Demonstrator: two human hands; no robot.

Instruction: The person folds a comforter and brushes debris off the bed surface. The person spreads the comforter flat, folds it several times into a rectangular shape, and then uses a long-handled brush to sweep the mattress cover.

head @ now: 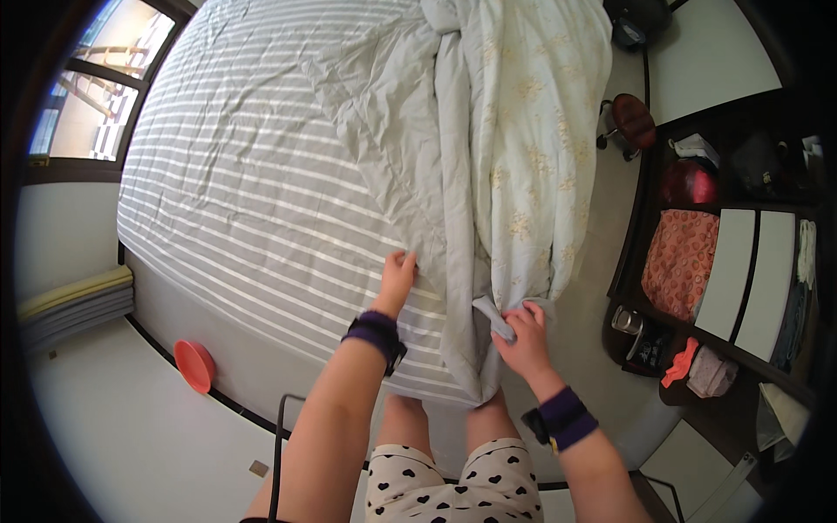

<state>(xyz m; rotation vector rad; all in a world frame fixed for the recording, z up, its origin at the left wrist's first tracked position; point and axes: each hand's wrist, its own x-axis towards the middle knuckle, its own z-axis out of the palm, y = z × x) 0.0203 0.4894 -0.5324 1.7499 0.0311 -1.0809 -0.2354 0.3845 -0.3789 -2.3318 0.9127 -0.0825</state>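
Observation:
A grey duvet cover (399,137) lies spread and creased over a bed with a grey-and-white striped sheet (274,216). On its right is a bunched pale quilt (529,163) with a yellow floral print. At the near edge of the bed, my right hand (526,340) grips a twisted grey piece of the cover's fabric. My left hand (397,281) rests by the cover's left edge, above the striped sheet. Its thumb and forefinger are slightly apart, and no cloth shows between them. The undersides of both hands are hidden.
Along the right stands a dark shelf unit with a patterned pink cloth (680,261) and a metal cup (626,320). A round brown stool (633,121) is beside the bed. To the left are a red basin (194,366), folded mats (78,304) and a window (104,82).

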